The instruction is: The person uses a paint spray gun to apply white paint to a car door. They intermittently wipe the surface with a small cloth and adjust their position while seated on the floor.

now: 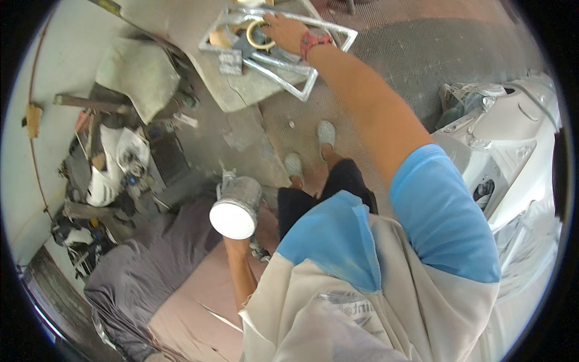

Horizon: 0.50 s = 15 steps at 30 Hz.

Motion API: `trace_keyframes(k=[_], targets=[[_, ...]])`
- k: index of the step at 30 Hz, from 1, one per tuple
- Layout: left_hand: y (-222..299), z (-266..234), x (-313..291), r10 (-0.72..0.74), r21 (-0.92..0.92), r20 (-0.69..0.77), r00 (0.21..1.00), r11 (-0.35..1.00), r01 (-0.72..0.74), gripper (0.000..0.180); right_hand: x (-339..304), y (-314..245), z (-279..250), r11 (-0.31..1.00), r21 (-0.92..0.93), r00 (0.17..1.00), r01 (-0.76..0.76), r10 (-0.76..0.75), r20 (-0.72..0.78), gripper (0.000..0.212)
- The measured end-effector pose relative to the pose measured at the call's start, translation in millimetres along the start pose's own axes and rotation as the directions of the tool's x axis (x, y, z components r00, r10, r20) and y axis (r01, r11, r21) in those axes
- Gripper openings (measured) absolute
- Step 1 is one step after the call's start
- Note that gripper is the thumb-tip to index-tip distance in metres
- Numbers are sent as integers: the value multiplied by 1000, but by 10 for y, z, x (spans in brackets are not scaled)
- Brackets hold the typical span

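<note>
My left hand (237,245) is closed around a spray gun (228,177) with a metal cup (242,193) and a round white lid (233,219). The cup hides most of its fingers. My right arm stretches far forward. A red watch (315,42) is on that wrist, and my right hand (286,32) grips the right edge of a roll of masking tape (252,41). The roll lies among silver-coated rectangular frames (283,77) and a small grey block (230,62), all on a pale, worn panel (226,90).
At the right stands a large white vehicle body part (512,133) with plastic sheeting (531,253). Cluttered parts and tools (129,157) line the left wall. Grey cloth (163,247) and a pinkish cover (199,283) lie at lower left. My feet in pale clogs (326,131) are on the floor.
</note>
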<state>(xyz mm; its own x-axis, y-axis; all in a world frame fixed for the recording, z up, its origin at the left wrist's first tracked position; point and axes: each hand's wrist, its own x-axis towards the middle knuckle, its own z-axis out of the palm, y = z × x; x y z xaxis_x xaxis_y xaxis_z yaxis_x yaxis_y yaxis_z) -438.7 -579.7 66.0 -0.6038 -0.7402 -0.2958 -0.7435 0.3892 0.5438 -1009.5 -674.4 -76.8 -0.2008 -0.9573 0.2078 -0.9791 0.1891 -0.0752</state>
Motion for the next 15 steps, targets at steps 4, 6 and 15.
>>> trace_keyframes(k=[4, 6, 15], targets=[[-313, -64, 345, 126, -14, -9, 992, 992, -126, 23, 17, -103, -87, 942, 146, 930, -301, 257, 262, 35], [-444, -124, 485, 269, 21, 0, 963, 963, -269, 22, -18, -159, -147, 981, 32, 969, -190, 182, 165, 36], [-481, -194, 448, -27, -162, 240, 970, 984, 68, 26, -1456, -1571, -742, 859, 292, 663, -419, 510, -548, 25]])
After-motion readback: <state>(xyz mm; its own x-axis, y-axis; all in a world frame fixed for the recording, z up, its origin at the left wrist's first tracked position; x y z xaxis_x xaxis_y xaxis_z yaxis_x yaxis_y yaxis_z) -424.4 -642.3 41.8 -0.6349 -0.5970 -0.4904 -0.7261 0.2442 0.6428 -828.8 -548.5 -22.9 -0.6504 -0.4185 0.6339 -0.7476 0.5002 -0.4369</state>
